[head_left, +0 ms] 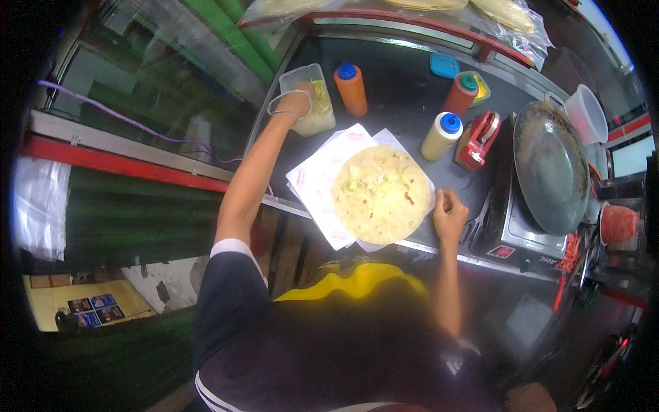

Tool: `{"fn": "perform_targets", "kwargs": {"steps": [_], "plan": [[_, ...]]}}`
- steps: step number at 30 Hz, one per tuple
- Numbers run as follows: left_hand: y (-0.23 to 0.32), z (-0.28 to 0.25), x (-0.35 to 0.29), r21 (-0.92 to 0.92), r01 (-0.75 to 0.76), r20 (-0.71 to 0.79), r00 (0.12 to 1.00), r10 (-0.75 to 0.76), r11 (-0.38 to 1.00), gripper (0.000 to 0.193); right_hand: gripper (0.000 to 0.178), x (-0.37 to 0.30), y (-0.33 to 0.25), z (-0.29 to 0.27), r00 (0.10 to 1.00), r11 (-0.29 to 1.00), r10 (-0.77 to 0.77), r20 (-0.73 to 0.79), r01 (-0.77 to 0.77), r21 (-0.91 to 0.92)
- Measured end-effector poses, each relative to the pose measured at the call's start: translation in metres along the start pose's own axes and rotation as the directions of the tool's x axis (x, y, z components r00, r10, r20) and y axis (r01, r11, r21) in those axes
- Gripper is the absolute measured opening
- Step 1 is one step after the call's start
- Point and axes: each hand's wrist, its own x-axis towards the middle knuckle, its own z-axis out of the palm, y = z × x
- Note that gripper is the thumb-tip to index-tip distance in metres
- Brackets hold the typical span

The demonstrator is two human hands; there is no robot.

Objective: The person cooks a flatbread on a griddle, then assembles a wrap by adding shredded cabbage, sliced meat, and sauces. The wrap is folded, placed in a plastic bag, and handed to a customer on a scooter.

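Observation:
A round flatbread (pixel 384 218) lies on white paper sheets (pixel 317 172) at the counter's front edge. Pale shredded vegetable (pixel 374 180) is scattered over its far half. My left hand (pixel 299 101) reaches down into a clear plastic tub (pixel 317 125) of shredded vegetable at the far left; its fingers are hidden in there. Just right of the flatbread, my right hand (pixel 450 215) rests by the paper's edge. Its fingers are curled closed, and whether they pinch anything cannot be made out.
Beyond the flatbread stand an orange sauce bottle (pixel 352 93), a red one (pixel 460 95) and a cream one (pixel 440 139). A red-lidded container (pixel 477 141) sits beside a stove (pixel 525 230) carrying a large dark pan (pixel 551 168). Scissors (pixel 473 226) lie near my right hand.

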Motion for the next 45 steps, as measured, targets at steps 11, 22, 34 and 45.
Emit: {"fn": "perform_targets", "kwargs": {"steps": [11,22,34,45], "plan": [[0.018,-0.097,-0.025,-0.414,0.118,0.027,0.993,-0.118,0.903,0.026,0.023,0.000,0.000,-0.001,1.000,1.000,-0.003,0.011,0.002,0.026],[0.135,-0.070,-0.102,-0.928,-0.004,0.009,0.999,0.032,0.372,0.028,0.020,0.000,0.000,-0.002,1.000,1.000,0.007,0.009,-0.008,0.027],[0.188,0.057,-0.156,-0.507,-0.400,-0.021,0.892,0.453,0.764,0.078,0.019,0.000,-0.002,-0.002,1.000,1.000,-0.014,0.000,0.014,0.027],[0.160,0.032,-0.244,-0.499,0.487,0.126,0.859,-0.496,0.717,0.042,0.013,0.000,0.005,0.004,0.998,0.999,-0.040,-0.040,0.041,0.016]]}}
